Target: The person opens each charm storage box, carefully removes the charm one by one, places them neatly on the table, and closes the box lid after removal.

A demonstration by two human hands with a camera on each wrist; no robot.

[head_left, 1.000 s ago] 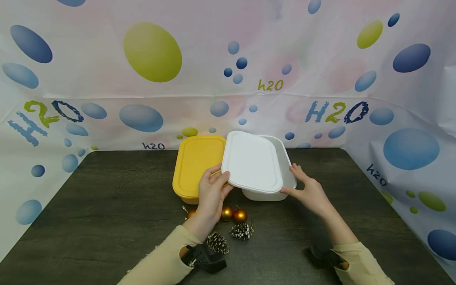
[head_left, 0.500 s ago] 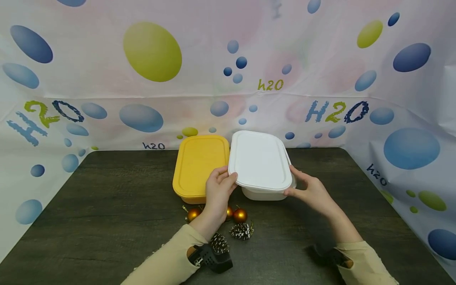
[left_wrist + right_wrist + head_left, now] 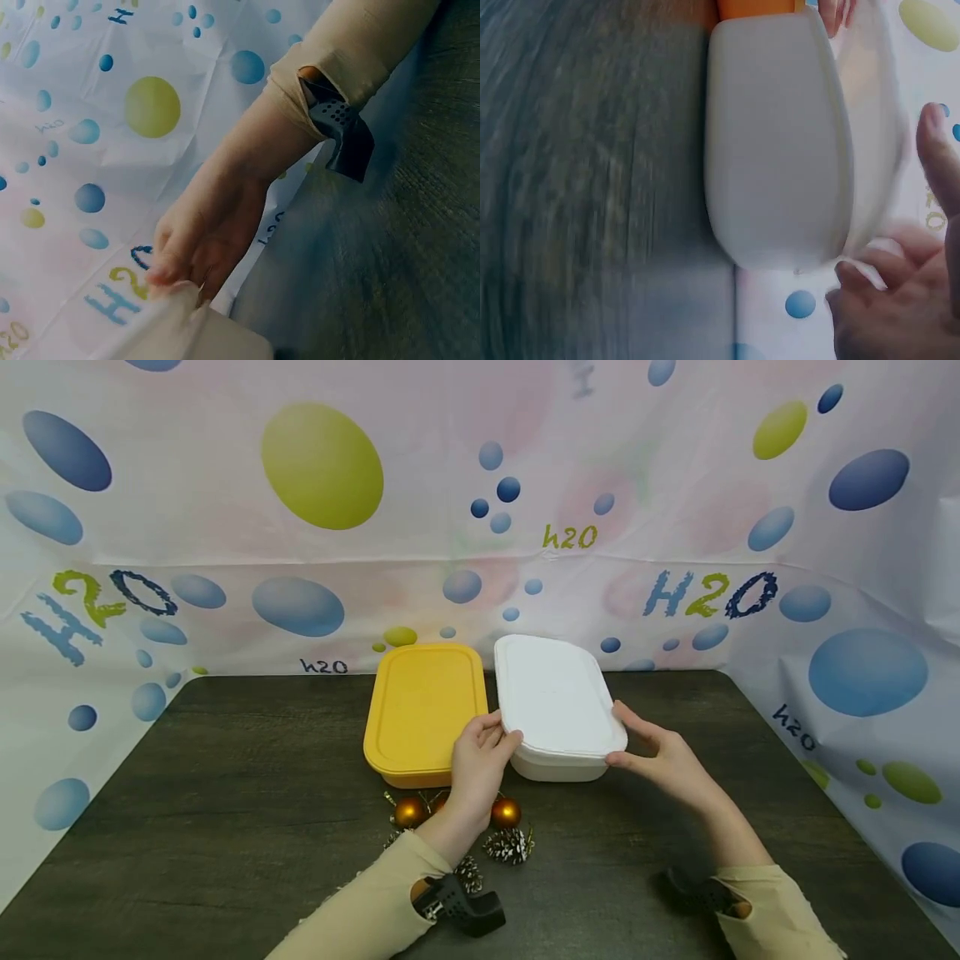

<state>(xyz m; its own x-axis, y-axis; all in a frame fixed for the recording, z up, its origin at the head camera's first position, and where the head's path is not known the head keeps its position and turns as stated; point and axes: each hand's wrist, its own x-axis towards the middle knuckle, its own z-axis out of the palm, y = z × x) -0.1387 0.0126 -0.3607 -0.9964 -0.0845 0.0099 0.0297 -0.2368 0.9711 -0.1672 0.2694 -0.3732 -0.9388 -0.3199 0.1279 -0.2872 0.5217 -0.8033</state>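
A white lid point(image 3: 555, 702) lies flat over the white container point(image 3: 558, 768) at the middle of the dark table point(image 3: 225, 793). My left hand point(image 3: 487, 752) pinches the lid's near left corner. My right hand point(image 3: 637, 743) holds the near right corner, with the thumb low and the fingers along the edge. The right wrist view shows the white container point(image 3: 772, 142) from the side, the blurred lid point(image 3: 874, 127) and my right hand point(image 3: 900, 300). In the left wrist view my right hand point(image 3: 202, 247) touches the lid point(image 3: 165, 330).
A closed yellow container point(image 3: 420, 710) stands right beside the white one, on its left. Gold baubles point(image 3: 408, 812) and frosted pine cones point(image 3: 510, 845) lie near my left wrist. A bubble-print backdrop point(image 3: 322, 468) walls the table on three sides.
The lid, first tilted and skewed to the left over the open container, has moved right and down. It now lies squarely over the container, and both hands went with it.
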